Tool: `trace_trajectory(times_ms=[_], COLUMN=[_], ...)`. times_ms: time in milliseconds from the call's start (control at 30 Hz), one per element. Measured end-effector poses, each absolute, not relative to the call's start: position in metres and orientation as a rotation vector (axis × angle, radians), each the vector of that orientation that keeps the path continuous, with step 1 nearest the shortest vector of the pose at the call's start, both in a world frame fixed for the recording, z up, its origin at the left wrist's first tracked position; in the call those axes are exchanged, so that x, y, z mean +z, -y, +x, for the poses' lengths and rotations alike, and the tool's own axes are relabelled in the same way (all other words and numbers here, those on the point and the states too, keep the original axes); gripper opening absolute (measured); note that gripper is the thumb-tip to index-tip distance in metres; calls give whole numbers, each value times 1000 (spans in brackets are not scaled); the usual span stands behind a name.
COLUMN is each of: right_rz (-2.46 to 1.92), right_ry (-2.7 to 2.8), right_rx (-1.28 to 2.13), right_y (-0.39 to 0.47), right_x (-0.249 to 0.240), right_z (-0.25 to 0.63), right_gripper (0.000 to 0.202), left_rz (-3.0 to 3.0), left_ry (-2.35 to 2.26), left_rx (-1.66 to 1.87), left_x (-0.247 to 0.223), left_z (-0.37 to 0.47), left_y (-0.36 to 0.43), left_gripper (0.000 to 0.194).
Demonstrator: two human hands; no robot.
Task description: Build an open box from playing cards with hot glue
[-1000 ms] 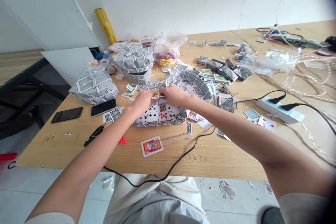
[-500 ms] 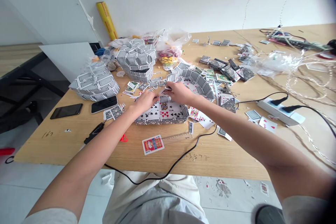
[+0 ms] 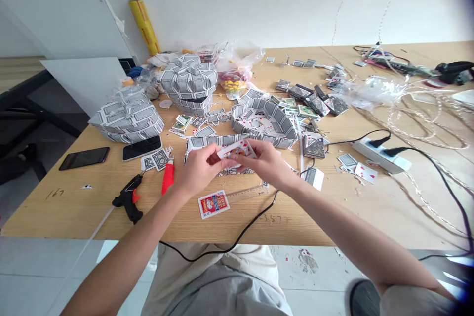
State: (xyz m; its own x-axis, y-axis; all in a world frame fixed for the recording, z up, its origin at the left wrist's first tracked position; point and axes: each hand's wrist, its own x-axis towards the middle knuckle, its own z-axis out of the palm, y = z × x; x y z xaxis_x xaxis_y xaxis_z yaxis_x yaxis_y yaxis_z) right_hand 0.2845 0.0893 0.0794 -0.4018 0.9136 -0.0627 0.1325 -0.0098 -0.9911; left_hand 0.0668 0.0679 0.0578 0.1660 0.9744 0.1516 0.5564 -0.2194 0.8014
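Note:
Both my hands hold a few playing cards (image 3: 239, 149) above a shallow box (image 3: 193, 144) made of patterned cards. My left hand (image 3: 200, 167) pinches the cards' left end, its fingers curled. At their right end, my right hand (image 3: 269, 162) grips them between thumb and fingers. The hands hide much of the box's inside. Behind it sits another open box with angled walls (image 3: 291, 133), its inner floor lined with card faces. In front lie a red card (image 3: 214, 204) and a clear ruler (image 3: 246, 194).
A black glue gun (image 3: 129, 198) and a red-handled cutter (image 3: 168, 176) lie left of my left forearm. Two phones (image 3: 84, 158) rest farther left. Lidded card boxes (image 3: 128, 117) stand behind them. A power strip (image 3: 381, 155) is at right; a black cable (image 3: 242, 236) crosses the front edge.
My hands have come up and nearer to me from the box's back wall, and playing cards now show between them. Face cards seen right of the box are no longer visible there. The view has shifted slightly.

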Motion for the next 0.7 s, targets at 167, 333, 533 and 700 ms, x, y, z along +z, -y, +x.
trace_trajectory(times_ms=[167, 333, 533, 700], right_rz=[-1181, -1314, -1407, -1344], right_ry=[1545, 1559, 1419, 1075], right_rx=[1512, 1385, 1343, 1583], right_y=[-27, 14, 30, 25], right_x=[60, 37, 25, 21], right_z=[289, 289, 274, 273], right_gripper=[32, 31, 35, 45], left_rz=[1572, 1459, 1632, 1673], left_ry=[-1358, -1303, -1408, -1617], left_rx=[836, 791, 818, 950], left_x=[38, 19, 11, 9], left_z=[64, 60, 61, 50], left_y=[-6, 27, 43, 41], left_gripper=[33, 29, 28, 31])
